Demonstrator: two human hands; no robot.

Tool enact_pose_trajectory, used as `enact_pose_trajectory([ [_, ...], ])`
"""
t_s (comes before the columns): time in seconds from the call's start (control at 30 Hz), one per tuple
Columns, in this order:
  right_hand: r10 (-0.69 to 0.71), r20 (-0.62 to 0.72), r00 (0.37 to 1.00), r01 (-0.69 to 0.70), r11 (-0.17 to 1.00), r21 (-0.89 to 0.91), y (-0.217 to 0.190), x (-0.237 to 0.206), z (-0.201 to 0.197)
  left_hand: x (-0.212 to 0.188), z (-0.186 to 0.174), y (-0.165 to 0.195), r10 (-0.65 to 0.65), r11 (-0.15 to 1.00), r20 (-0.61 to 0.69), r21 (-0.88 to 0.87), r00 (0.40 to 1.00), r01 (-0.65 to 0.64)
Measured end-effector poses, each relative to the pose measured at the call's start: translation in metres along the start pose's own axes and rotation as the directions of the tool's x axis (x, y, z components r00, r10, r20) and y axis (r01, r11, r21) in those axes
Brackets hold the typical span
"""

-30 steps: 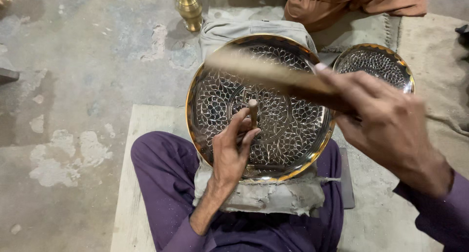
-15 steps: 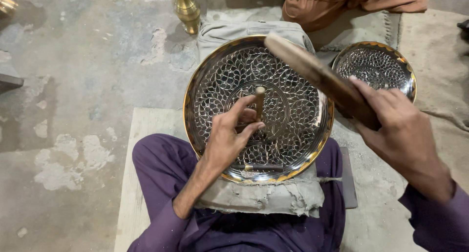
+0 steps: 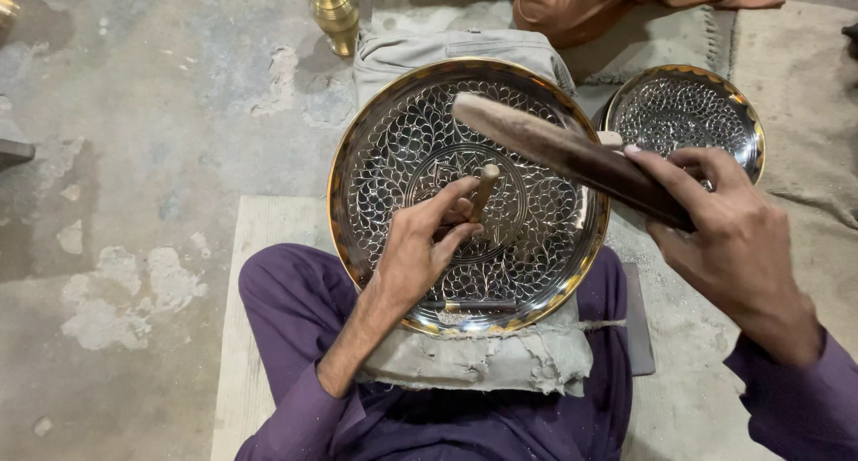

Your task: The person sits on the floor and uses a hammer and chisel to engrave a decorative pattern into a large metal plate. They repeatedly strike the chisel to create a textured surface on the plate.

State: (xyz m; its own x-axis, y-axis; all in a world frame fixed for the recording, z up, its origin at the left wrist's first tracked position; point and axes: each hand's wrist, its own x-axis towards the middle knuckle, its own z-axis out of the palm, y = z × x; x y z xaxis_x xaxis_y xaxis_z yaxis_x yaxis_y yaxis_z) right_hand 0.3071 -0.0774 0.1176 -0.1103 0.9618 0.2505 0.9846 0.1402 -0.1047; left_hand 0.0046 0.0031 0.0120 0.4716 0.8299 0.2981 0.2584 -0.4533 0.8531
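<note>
A large round engraved metal tray (image 3: 393, 139) with a brass rim lies on a grey padded block across my lap. My left hand (image 3: 416, 247) rests on the tray and grips a short chisel (image 3: 483, 189), held nearly upright on the tray's centre ring. My right hand (image 3: 728, 233) grips a dark wooden mallet (image 3: 563, 153), raised over the tray with its pale head just above and to the left of the chisel's top.
A smaller engraved tray (image 3: 684, 108) lies at the upper right on a cloth. A brass vase base (image 3: 335, 14) stands at the top. Another person's orange-clad knees (image 3: 626, 1) are beyond it. Worn concrete floor lies at the left, a pale wooden board (image 3: 250, 247) under me.
The mallet has swung down and to the left toward the chisel's top. My left hand and chisel have stayed near the tray's centre.
</note>
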Motion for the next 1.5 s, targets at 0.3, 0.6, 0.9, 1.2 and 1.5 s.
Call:
enact_pose_trajectory([
  [0.3,-0.043,0.090,0.995,0.053,0.993,-0.108,0.000,0.015,-0.003,-0.003,0.000,0.004,0.046,0.999,-0.018,0.016,0.999,-0.045],
  [0.6,0.044,-0.014,0.999,-0.040,0.979,0.199,-0.009,0.005,0.009,0.005,-0.013,0.022,0.016,1.000,0.115,-0.026,0.993,-0.013],
  [0.9,0.141,-0.094,0.986,-0.093,0.915,0.393,0.000,-0.032,0.035,0.018,-0.017,0.024,0.110,0.994,0.264,-0.035,0.958,-0.105],
  [1.2,0.173,-0.199,0.965,-0.107,0.946,0.305,-0.003,-0.071,0.076,0.030,-0.025,0.027,0.158,0.976,0.436,0.068,0.886,-0.208],
  [1.5,0.219,-0.172,0.960,-0.136,0.907,0.398,-0.003,-0.074,0.082,0.033,-0.027,0.031,0.089,0.979,0.512,0.114,0.854,-0.170],
])
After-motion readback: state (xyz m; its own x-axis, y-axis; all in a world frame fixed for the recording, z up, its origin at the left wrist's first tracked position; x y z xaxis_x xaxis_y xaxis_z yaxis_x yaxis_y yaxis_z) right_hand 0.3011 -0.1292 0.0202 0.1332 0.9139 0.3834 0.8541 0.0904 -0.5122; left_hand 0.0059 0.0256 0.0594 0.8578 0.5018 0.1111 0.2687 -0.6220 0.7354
